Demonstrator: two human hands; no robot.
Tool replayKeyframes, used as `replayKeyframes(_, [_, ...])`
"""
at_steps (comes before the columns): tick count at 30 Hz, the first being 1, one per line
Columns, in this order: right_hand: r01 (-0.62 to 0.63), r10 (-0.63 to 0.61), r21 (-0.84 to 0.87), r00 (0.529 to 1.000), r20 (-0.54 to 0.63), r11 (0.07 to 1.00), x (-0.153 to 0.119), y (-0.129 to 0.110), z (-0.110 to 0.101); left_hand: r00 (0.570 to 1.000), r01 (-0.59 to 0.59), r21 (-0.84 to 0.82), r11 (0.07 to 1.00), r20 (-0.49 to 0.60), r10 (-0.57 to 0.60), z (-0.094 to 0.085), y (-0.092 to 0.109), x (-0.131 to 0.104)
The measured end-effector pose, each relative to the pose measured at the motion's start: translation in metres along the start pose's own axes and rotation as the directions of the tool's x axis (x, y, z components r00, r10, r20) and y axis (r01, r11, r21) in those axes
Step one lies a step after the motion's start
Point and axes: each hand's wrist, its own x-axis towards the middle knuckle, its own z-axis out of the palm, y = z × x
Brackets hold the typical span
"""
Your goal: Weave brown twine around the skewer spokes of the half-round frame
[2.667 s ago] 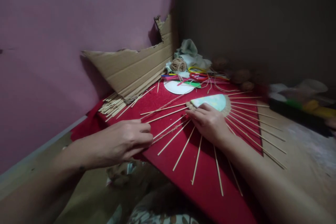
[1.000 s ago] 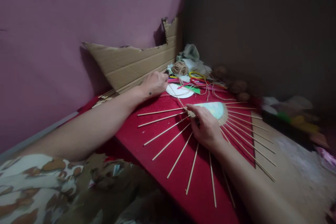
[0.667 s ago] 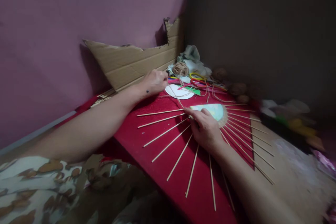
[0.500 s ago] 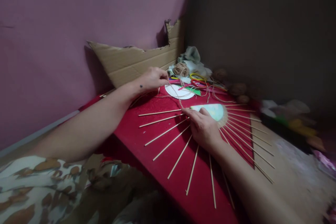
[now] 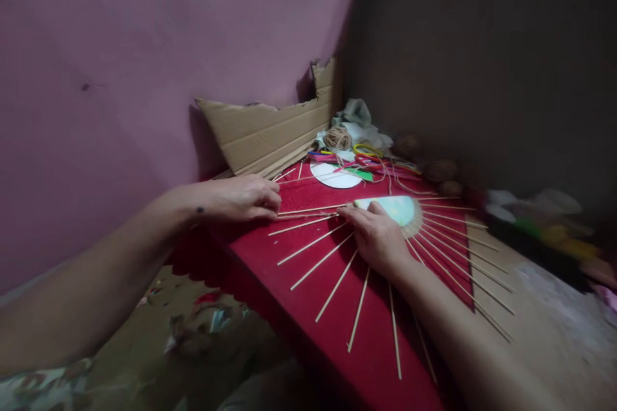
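Observation:
A pale half-round piece (image 5: 398,209) with thin wooden sticks (image 5: 330,302) fanning out from its curved rim lies on a red cloth. My right hand (image 5: 383,237) rests over its left part, fingers together, gripping it at the corner by the leftmost sticks. Jute twine (image 5: 313,215) runs from those fingertips leftward, close along the sticks. My left hand (image 5: 263,198) is closed on the twine near the outer tips of the left sticks. The fingertips of that hand are partly hidden.
Behind lie a white disc (image 5: 332,175), a twine ball (image 5: 337,138), yellow-handled scissors (image 5: 367,149) and coloured strips. Torn cardboard (image 5: 270,135) leans against the pink wall. Round brown objects (image 5: 438,170) sit at the right. The red cloth (image 5: 270,270) covers the table edge.
My left hand has moved left and down toward me, drawing the twine from a raised slant to lie along the sticks. My right hand stays on the half-round piece. The view has shifted slightly.

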Motion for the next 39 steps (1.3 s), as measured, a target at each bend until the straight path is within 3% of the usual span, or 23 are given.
replayKeyframes(6, [-0.093,0.118,-0.118,0.967,0.227,0.989,0.02,-0.003,-0.006,0.995,0.007,-0.06,0.998,-0.098,-0.013,0.012,-0.002,-0.013])
replayKeyframes(11, [-0.088,0.189,-0.264,0.904,0.385,0.96,0.042,-0.006,-0.001,0.977,0.11,0.06,0.992,-0.191,-0.097,0.024,0.006,-0.017])
replayKeyframes(14, [-0.076,0.206,-0.31,0.888,0.412,0.948,0.046,-0.008,0.001,0.962,0.206,0.051,0.977,-0.193,-0.193,0.024,0.011,-0.018])
replayKeyframes(19, [-0.107,0.231,-0.301,0.881,0.414,0.948,0.043,-0.009,0.002,0.901,0.409,0.023,0.912,-0.172,-0.399,0.02,0.014,-0.016])
replayKeyframes(26, [-0.128,0.239,-0.294,0.893,0.381,0.947,0.041,-0.008,0.005,0.931,0.341,0.176,0.923,-0.196,-0.307,0.019,0.004,-0.011])
replayKeyframes(29, [-0.166,0.237,-0.23,0.915,0.327,0.959,0.04,-0.005,0.007,0.916,0.393,0.294,0.871,-0.204,-0.344,0.008,0.011,0.004])
replayKeyframes(33, [-0.319,0.312,0.099,0.947,0.08,0.943,0.036,0.006,0.01,0.805,0.58,0.332,0.744,-0.372,-0.462,-0.017,0.026,0.044])
replayKeyframes(36, [-0.345,0.427,0.44,0.899,-0.1,0.829,0.03,0.013,0.012,0.737,0.61,0.143,0.779,-0.462,-0.493,-0.035,0.024,0.087])
replayKeyframes(37, [-0.345,0.464,0.514,0.877,-0.121,0.785,0.028,0.014,0.012,0.732,0.591,0.028,0.806,-0.439,-0.521,-0.039,0.021,0.102])
replayKeyframes(39, [-0.345,0.512,0.594,0.848,-0.133,0.726,0.025,0.014,0.013,0.766,0.517,-0.286,0.807,-0.265,-0.585,-0.042,0.016,0.13])
